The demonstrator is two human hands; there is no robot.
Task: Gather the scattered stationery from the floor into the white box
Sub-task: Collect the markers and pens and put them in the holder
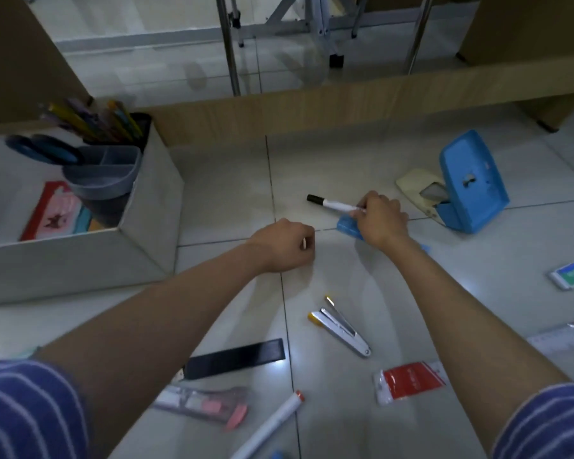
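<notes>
Right hand: the right hand is curled around the white barrel of a black-capped marker, whose cap end is pointed left, clear of the fingers; a blue block-shaped item, only partly seen, is touched from above by the same hand.
Left hand: the left hand is held as a loose fist near the floor; a small white sliver is seen at the fingers, and it cannot be told what it is.
White box: the white box is placed at the left on the tiled floor; a grey pen holder with blue-handled scissors, a cup of coloured pencils and a red-and-pink packet are contained in it.
Hole punch: a blue hole punch is stood on end, right of the right hand.
Between the arms: a metal stapler is laid open on the floor.
Near foreground: a black ruler-like strip, a clear packet with pink pieces, a white marker with an orange tip and a red-and-white packet are scattered apart from one another.
Right edge: a green-and-blue eraser and a clear ruler are seen.
Sleeves: blue striped sleeves are worn.
</notes>
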